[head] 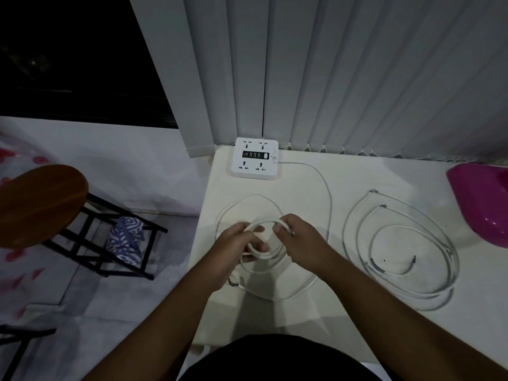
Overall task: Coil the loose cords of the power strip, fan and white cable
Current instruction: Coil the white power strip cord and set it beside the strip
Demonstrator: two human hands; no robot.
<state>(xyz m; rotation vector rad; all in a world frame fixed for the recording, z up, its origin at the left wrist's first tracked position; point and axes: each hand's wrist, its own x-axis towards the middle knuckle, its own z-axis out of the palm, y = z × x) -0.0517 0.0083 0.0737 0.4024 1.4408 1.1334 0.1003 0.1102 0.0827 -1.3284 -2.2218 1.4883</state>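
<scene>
A square white power strip (256,158) sits at the table's far left corner. Its white cord (328,193) runs right, curves down the table and loops back to my hands. My left hand (236,251) grips a small coil of that cord (261,254), and my right hand (299,240) pinches the cord at the coil's top right. A wider loose loop of the cord lies around both hands. To the right, a thinner white cable (406,251) lies in several loose oval loops with bare wire ends. No fan is clearly in view.
The white table (316,320) has its left edge beside my left forearm. A magenta plastic object (483,199) sits at the far right edge. Vertical blinds (330,78) hang behind the table. A wooden stool (41,204) with a patterned cloth (126,237) stands on the floor to the left.
</scene>
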